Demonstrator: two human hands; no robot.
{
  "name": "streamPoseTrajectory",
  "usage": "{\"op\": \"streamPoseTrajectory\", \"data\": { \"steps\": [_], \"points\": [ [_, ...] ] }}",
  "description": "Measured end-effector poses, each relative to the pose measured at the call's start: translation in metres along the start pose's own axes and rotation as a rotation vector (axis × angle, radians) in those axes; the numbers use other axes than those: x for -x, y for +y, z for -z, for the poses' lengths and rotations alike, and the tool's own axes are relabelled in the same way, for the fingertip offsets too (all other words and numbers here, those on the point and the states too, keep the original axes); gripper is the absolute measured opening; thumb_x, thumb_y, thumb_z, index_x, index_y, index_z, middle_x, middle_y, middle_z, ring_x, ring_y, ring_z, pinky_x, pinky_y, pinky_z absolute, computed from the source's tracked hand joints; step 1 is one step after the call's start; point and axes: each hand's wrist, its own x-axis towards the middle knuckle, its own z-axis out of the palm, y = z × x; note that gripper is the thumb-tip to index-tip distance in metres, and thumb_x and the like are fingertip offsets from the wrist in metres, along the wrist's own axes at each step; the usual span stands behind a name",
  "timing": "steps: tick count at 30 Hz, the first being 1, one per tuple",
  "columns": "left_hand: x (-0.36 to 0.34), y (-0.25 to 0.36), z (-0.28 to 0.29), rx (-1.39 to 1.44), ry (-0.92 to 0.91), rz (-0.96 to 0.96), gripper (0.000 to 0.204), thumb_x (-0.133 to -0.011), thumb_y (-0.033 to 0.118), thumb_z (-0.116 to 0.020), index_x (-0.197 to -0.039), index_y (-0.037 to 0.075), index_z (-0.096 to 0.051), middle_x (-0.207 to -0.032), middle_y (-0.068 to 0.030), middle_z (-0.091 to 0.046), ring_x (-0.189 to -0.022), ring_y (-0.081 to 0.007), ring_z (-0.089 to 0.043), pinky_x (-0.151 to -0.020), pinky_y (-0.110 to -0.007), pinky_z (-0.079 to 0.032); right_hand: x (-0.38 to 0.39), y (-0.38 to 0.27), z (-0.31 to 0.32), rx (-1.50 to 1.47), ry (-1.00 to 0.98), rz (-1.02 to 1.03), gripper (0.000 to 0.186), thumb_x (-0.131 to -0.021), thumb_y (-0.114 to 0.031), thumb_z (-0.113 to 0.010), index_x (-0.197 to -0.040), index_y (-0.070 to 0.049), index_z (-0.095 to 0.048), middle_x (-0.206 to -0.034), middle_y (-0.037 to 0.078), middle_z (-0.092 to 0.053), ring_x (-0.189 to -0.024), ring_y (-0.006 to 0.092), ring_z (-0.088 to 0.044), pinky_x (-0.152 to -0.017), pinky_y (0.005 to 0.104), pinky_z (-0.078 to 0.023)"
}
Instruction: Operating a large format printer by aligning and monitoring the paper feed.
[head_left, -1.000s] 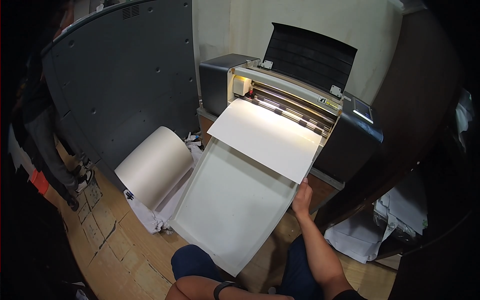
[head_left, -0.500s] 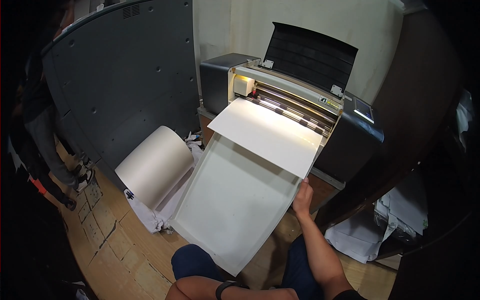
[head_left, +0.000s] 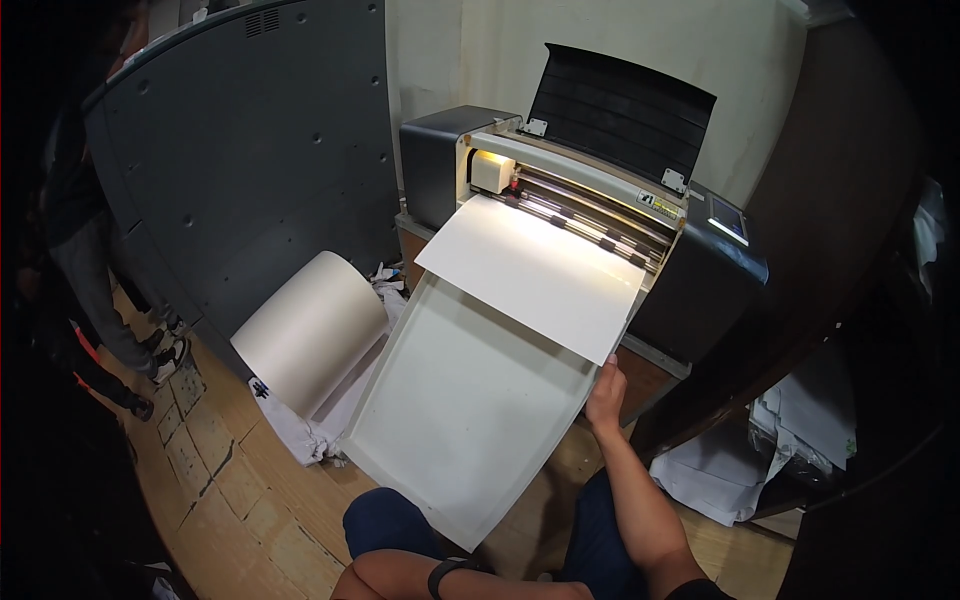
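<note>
My right hand is closed on the right edge of a pale, shallow tray that slopes down from the machine toward my knees. Its thumb lies along the rim, close to the corner of a white sheet. The sheet comes out of a cutting plotter, over the upper part of the tray. A small cream carriage sits at the left end of the plotter's lit rail. My left forearm, with a dark wristband, lies across my lap; my left hand is mostly cut off below, its fingers hidden.
A large white paper roll stands left of the tray, with crumpled paper beside it. Behind it is a big dark grey cabinet. Stacked papers lie on a shelf at right. Another person's legs show at far left.
The white sheet has slid slightly farther out toward me. The carriage has shifted a little to the right. My hands stay in place; the other person's leg has moved slightly.
</note>
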Motion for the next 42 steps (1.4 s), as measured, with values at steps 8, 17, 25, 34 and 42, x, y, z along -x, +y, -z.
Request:
{"op": "streamPoseTrajectory", "data": {
  "steps": [8, 17, 25, 34, 42],
  "points": [
    [0.005, -0.001, 0.003, -0.064, -0.038, -0.033, 0.033, -0.102, 0.024, -0.05, -0.104, -0.008, -0.061, -0.082, -0.014, -0.068, -0.068, -0.0182, -0.065, -0.058, -0.029, -0.048, 0.0, -0.001, -0.004, -0.073, 0.075, 0.048, 0.058, -0.105, -0.037, -0.032, -0.074, 0.006, -0.055, -0.06, 0.012, -0.053, -0.059, 0.019, -0.05, -0.057, 0.0395, -0.04],
    [0.006, -0.008, 0.002, -0.073, -0.034, -0.08, 0.034, -0.102, 0.024, -0.05, -0.101, -0.007, -0.061, -0.081, -0.0141, -0.066, -0.068, -0.0201, -0.063, -0.059, -0.03, -0.047, 0.001, -0.007, -0.003, -0.075, 0.052, 0.018, 0.059, -0.105, -0.038, -0.032, -0.077, 0.007, -0.057, -0.061, 0.013, -0.055, -0.06, 0.0188, -0.052, -0.058, 0.0385, -0.041],
    [0.004, -0.005, 0.002, -0.08, -0.04, -0.064, 0.033, -0.103, 0.023, -0.048, -0.1, -0.007, -0.061, -0.08, -0.0132, -0.065, -0.066, -0.0202, -0.062, -0.059, -0.03, -0.046, 0.0, -0.004, -0.004, -0.073, 0.066, 0.054, 0.059, -0.105, -0.039, -0.032, -0.078, 0.008, -0.057, -0.062, 0.014, -0.056, -0.06, 0.0204, -0.052, -0.059, 0.0393, -0.041],
    [0.003, -0.011, 0.003, -0.092, -0.052, -0.104, 0.034, -0.103, 0.024, -0.048, -0.093, -0.006, -0.059, -0.076, -0.0136, -0.061, -0.063, -0.0233, -0.058, -0.056, -0.032, -0.043, 0.0, -0.004, -0.005, -0.061, 0.077, 0.075, 0.059, -0.105, -0.039, -0.031, -0.077, 0.007, -0.056, -0.061, 0.014, -0.054, -0.059, 0.0207, -0.051, -0.059, 0.04, -0.04],
    [0.0, -0.016, 0.007, -0.076, -0.044, -0.137, 0.041, -0.102, 0.029, -0.05, -0.08, -0.005, -0.056, -0.066, -0.0126, -0.052, -0.055, -0.0264, -0.05, -0.051, -0.034, -0.037, 0.0, 0.001, -0.001, -0.039, 0.04, 0.019, 0.058, -0.105, -0.037, -0.032, -0.077, 0.007, -0.056, -0.061, 0.013, -0.054, -0.059, 0.0195, -0.05, -0.058, 0.0394, -0.04]
  ]
}}
